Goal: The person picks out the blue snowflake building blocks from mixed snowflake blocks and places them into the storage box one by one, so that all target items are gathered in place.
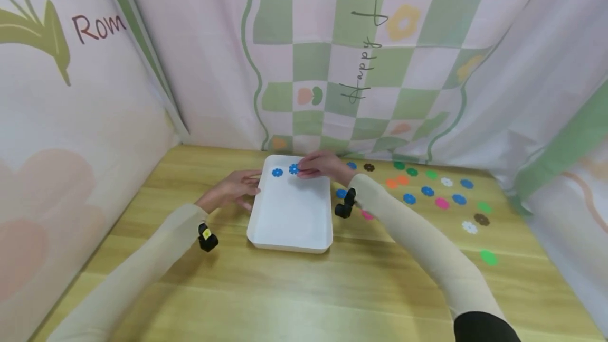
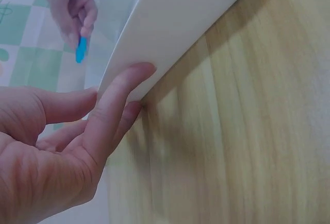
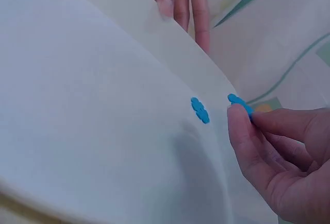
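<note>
A white rectangular tray [image 1: 292, 218] stands on the wooden table. My left hand [image 1: 233, 189] holds its left side, with the thumb at the rim and fingers against the outer wall [image 2: 170, 23]. Over the tray's far end, my right hand [image 1: 325, 166] pinches a blue flower-shaped disc [image 3: 238, 102] between thumb and fingertips. This held piece is raised above the tray floor. Another blue flower disc [image 1: 277, 172] lies inside the tray, near the far left corner, just left of the held one.
Right of the tray, loose flower discs are scattered, among them a pink one [image 1: 442, 203], a white one [image 1: 469, 227], a brown one [image 1: 482, 219] and a green one [image 1: 488, 257]. My right forearm [image 1: 413, 236] crosses in front of some. A patterned curtain [image 1: 313, 62] hangs behind the table.
</note>
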Demonstrator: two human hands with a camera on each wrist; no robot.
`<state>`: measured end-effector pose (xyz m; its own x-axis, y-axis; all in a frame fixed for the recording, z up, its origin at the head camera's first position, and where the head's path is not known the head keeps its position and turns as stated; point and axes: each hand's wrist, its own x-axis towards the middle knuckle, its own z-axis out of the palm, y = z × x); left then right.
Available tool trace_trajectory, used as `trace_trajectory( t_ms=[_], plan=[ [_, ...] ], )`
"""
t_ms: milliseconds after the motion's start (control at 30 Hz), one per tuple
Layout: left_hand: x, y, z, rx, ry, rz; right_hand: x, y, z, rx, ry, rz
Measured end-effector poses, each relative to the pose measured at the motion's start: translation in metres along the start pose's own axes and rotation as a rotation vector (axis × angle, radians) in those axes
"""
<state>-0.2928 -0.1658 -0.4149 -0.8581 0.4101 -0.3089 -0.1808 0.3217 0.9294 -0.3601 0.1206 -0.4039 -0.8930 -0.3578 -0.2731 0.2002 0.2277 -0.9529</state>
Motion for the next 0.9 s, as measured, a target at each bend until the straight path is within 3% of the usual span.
trace_trajectory(
  t_ms=[133, 400, 533, 733, 900],
  plan=[
    [0.001, -0.001, 0.001, -0.001, 0.007, -0.009, 0.005, -0.001, 0.013, -0.016, 0.005, 0.021],
    [0.001, -0.003, 0.0, -0.004, 0.018, -0.007, 0.011, 0.004, 0.037, -0.129, -0.03, -0.057],
    [-0.001, 0.0, -0.001, 0.009, 0.029, -0.009, 0.015, 0.006, 0.052, -0.123, -0.028, -0.047],
    [-0.003, 0.002, 0.0, 0.017, 0.032, -0.011, 0.02, 0.008, 0.07, -0.128, 0.031, -0.004],
    [0.0, 0.001, 0.002, 0.02, 0.01, -0.016, 0.02, 0.01, 0.073, -0.172, 0.041, -0.024]
  ],
)
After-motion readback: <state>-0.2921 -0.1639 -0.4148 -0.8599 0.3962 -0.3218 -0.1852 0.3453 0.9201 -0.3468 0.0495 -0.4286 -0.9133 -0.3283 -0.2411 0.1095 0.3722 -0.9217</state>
